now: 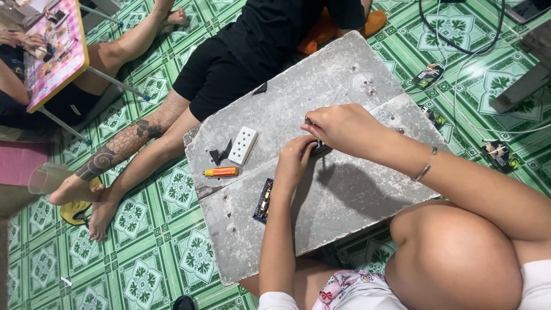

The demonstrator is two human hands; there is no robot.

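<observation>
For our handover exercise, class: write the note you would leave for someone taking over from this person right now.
Left hand and right hand meet over the grey board, both pinching a small dark part; it is mostly hidden, so its kind is unclear.
On the board to the left: white socket cover, orange-yellow tester screwdriver, black scraps. A dark strip with brass contacts lies near the left forearm.
Done: cover lies apart from the strip. Left: the cover is not on, and the small part is in hand.

Your left hand [294,162] is curling its fingers in tight, right hand [338,127] is arching over it, knuckles up, both forearms reaching forward, hands touching.
</observation>
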